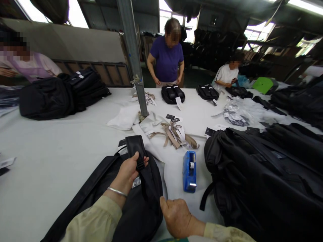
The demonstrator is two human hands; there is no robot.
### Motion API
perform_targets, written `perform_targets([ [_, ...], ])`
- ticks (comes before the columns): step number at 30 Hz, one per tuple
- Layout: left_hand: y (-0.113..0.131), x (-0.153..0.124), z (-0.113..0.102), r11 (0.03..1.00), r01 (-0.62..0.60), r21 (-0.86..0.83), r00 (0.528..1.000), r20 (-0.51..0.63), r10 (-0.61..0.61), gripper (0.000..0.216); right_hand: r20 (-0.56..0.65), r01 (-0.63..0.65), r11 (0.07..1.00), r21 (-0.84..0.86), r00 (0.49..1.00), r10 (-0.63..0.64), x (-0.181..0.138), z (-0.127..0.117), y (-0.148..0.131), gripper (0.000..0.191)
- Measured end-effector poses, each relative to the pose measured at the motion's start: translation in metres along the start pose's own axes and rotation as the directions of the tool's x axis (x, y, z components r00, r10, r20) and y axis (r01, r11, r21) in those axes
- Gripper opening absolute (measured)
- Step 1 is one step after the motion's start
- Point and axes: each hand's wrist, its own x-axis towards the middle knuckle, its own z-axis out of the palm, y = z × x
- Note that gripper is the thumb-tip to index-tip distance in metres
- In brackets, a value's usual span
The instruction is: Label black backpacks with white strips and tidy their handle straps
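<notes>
A black backpack [141,211] lies on the white table in front of me. My left hand [130,169] is closed around its padded shoulder strap [135,146] near a buckle, lifting the strap off the bag. By the bag's right edge is my right hand [178,215], its fingers curled in and the thumb tip against the edge. What those fingers hold, if anything, is hidden. A dark tag [122,143] shows behind the strap. Just beyond my right hand stands a blue tape dispenser [186,178].
A pile of black backpacks [252,181] fills the right side. Beige strips and tags [176,134] lie ahead, near a metal post [137,64]. More bags [47,99] are stacked at left. A person in purple [166,58] stands across the table; two others work at the sides.
</notes>
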Motion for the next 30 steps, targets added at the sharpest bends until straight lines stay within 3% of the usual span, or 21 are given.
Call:
perform_targets([
  [4, 0.013, -0.008, -0.006, 0.996, -0.088, -0.003, 0.994, 0.059, 0.088, 0.022, 0.116, 0.024, 0.964, 0.264, 0.992, -0.057, -0.003, 0.005, 0.012, 0.038],
  [7, 0.031, -0.029, -0.007, 0.998, -0.069, -0.008, 0.988, 0.137, 0.069, 0.03, -0.081, 0.071, 0.828, 0.556, 0.996, -0.031, 0.014, -0.009, 0.028, 0.035],
  [10, 0.039, -0.049, -0.001, 0.999, 0.046, -0.022, 0.988, 0.152, -0.043, 0.037, -0.184, 0.056, 0.621, 0.782, 0.972, 0.144, 0.056, -0.032, 0.034, 0.056],
  [13, 0.04, -0.06, 0.007, 0.994, 0.1, -0.045, 0.988, 0.124, -0.094, 0.037, -0.023, -0.006, 0.325, 0.946, 0.996, 0.085, 0.102, -0.047, 0.024, 0.08],
  [17, 0.045, -0.058, 0.003, 0.995, 0.081, -0.067, 0.995, 0.068, -0.076, 0.037, 0.204, -0.207, -0.007, 0.978, 0.971, -0.127, 0.122, -0.033, 0.013, 0.059],
  [20, 0.05, -0.052, -0.012, 0.995, 0.041, -0.096, 0.999, 0.013, -0.039, 0.036, 0.224, -0.251, -0.164, 0.954, 0.96, -0.169, 0.11, -0.008, 0.021, 0.051],
  [21, 0.051, -0.051, -0.017, 0.994, 0.026, -0.103, 1.0, -0.005, -0.026, 0.035, 0.219, -0.244, -0.17, 0.955, 0.964, -0.153, 0.104, -0.001, 0.025, 0.047],
  [23, 0.05, -0.049, -0.024, 0.993, 0.004, -0.115, 1.0, -0.027, -0.007, 0.033, 0.204, -0.21, -0.093, 0.973, 0.976, -0.076, 0.096, 0.008, 0.029, 0.038],
  [26, 0.045, -0.048, -0.024, 0.991, -0.018, -0.133, 1.0, -0.027, 0.014, 0.032, 0.083, -0.114, 0.213, 0.97, 0.985, 0.15, 0.094, 0.004, 0.023, 0.031],
  [28, 0.043, -0.049, -0.018, 0.989, -0.032, -0.142, 0.999, -0.021, 0.029, 0.032, -0.073, -0.06, 0.445, 0.893, 0.959, 0.274, 0.098, -0.007, 0.014, 0.03],
  [30, 0.041, -0.05, -0.012, 0.988, -0.048, -0.147, 0.999, -0.015, 0.046, 0.032, -0.19, -0.059, 0.604, 0.795, 0.921, 0.34, 0.102, -0.019, 0.006, 0.024],
])
